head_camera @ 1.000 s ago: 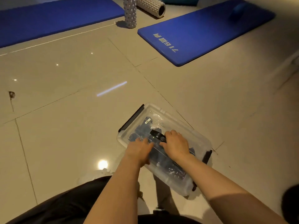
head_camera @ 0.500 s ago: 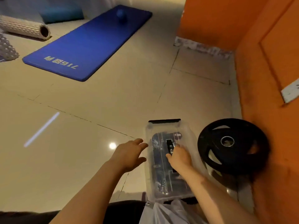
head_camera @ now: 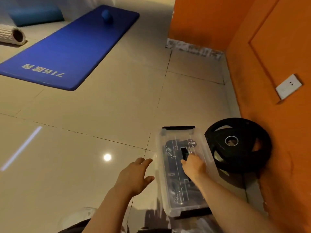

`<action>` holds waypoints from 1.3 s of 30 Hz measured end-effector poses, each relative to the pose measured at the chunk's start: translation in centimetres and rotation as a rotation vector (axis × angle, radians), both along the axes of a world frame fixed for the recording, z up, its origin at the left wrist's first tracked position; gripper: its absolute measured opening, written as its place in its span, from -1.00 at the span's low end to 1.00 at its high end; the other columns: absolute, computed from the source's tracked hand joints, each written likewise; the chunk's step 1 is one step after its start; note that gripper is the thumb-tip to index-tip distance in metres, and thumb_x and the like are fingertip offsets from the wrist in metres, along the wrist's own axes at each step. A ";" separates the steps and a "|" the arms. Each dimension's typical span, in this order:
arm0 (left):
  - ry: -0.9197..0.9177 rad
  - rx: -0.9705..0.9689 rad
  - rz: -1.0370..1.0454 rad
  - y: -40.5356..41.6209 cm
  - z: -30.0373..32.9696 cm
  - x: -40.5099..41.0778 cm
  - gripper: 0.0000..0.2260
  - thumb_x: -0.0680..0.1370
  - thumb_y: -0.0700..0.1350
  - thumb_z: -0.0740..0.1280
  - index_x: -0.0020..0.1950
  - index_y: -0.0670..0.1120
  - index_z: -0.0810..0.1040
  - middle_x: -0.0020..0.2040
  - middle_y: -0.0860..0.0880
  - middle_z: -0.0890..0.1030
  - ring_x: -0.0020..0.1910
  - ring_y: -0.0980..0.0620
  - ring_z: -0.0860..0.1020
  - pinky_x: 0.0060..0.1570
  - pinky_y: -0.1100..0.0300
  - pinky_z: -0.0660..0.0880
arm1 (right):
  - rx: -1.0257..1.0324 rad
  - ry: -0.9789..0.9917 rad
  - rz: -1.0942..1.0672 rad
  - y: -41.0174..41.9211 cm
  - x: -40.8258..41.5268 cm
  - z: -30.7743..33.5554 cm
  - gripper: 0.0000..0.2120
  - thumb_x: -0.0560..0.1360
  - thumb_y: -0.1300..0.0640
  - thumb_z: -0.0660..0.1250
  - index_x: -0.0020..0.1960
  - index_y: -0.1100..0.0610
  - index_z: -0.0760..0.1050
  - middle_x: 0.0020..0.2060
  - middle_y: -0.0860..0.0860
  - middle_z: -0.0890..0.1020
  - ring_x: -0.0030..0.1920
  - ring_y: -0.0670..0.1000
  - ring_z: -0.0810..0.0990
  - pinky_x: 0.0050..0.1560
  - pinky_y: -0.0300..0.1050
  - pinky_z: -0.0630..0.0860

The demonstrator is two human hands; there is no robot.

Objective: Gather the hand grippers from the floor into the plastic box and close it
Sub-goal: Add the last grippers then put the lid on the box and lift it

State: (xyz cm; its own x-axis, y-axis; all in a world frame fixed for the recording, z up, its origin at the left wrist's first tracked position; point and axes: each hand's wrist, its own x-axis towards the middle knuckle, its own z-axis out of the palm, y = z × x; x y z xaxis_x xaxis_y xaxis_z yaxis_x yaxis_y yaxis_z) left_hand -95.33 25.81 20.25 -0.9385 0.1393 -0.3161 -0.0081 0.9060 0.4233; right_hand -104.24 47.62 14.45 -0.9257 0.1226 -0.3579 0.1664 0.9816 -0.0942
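**Lid down, latches unconfirmed**

Hand grippers (head_camera: 176, 158) lie inside the clear plastic box (head_camera: 203, 148), dark handles and steel springs showing through the lid; none is visible loose on the floor. The box sits on the tiles just beside a black weight plate (head_camera: 239, 145) that leans against the orange wall (head_camera: 286, 47). The right hand (head_camera: 193, 165) rests on the lid with its fingers at the black handle (head_camera: 184, 153) in the middle; whether they curl round it or only press cannot be told. The left hand (head_camera: 134, 175) hovers over the floor just left of the box, fingers spread and holding nothing.

Risks, as a judgement: the black latch (head_camera: 178, 127) at the far end and its twin at the near end may not be snapped home, so lifting by the handle could pop the lid and spill the contents. A bulky gripper might also hold the lid proud. The weight plate stands close enough that a nudge from the box could tip it.

The floor is glossy beige tile (head_camera: 84, 148) with dark grout lines and bright lamp reflections, likely slippery for a sliding box. Farther off lie a blue exercise mat (head_camera: 72, 47) carrying a blue ball (head_camera: 106, 15), and a ridged foam roller (head_camera: 11, 35). A white wall socket (head_camera: 288, 86) sits low on the orange wall.
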 end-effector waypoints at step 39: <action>-0.147 -0.213 -0.461 26.2 -6.4 19.7 0.19 0.24 0.55 0.15 0.40 -0.11 -0.53 0.38 -0.09 -0.55 0.38 -0.04 -0.49 0.32 -0.22 -0.41 | -0.252 0.343 -0.328 22.2 24.4 -2.2 -0.63 0.57 0.04 0.22 0.37 0.01 0.36 0.15 0.09 0.53 0.09 0.07 0.55 -0.05 -0.14 0.47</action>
State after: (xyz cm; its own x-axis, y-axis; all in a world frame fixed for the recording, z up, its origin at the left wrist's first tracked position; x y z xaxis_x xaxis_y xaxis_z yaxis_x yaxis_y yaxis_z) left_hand -75.60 52.03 13.83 -0.7382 0.4458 -0.5063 0.3662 0.8951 0.2542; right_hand -79.84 69.79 12.24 -0.9220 0.3745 -0.0977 0.3791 0.8229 -0.4231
